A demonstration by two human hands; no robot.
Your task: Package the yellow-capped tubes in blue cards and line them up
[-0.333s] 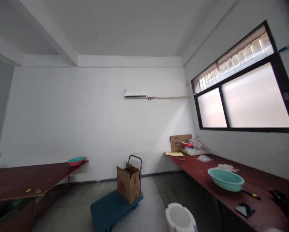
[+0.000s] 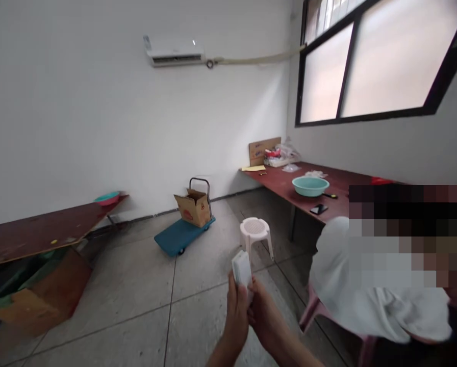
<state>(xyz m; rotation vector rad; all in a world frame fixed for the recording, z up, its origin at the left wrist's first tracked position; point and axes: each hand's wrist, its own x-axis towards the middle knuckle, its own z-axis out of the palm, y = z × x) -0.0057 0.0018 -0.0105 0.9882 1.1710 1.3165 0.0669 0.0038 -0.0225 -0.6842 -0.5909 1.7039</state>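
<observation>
A small white box-like device (image 2: 243,269) is held upright near the bottom centre. My left hand (image 2: 235,311) is closed around its left and near side, thumb on its face. My right hand (image 2: 264,306) grips its lower right side, with the fingers partly hidden behind it. Beyond the hands, a white plastic stool (image 2: 255,227) stands on the floor. An air conditioner (image 2: 177,53) hangs on the wall at the upper left of centre.
A person in white clothes (image 2: 339,285) sits on a pink stool (image 2: 308,311) at right, beside a red table (image 2: 282,186) with a green basin (image 2: 310,186) and phone (image 2: 319,209). A blue trolley (image 2: 175,237) carries an open carton (image 2: 194,208). Another red table (image 2: 29,227) stands left.
The view has tipped down, so the wall and window sit higher. Both my hands and the white device have come into view, as has the seated person at right.
</observation>
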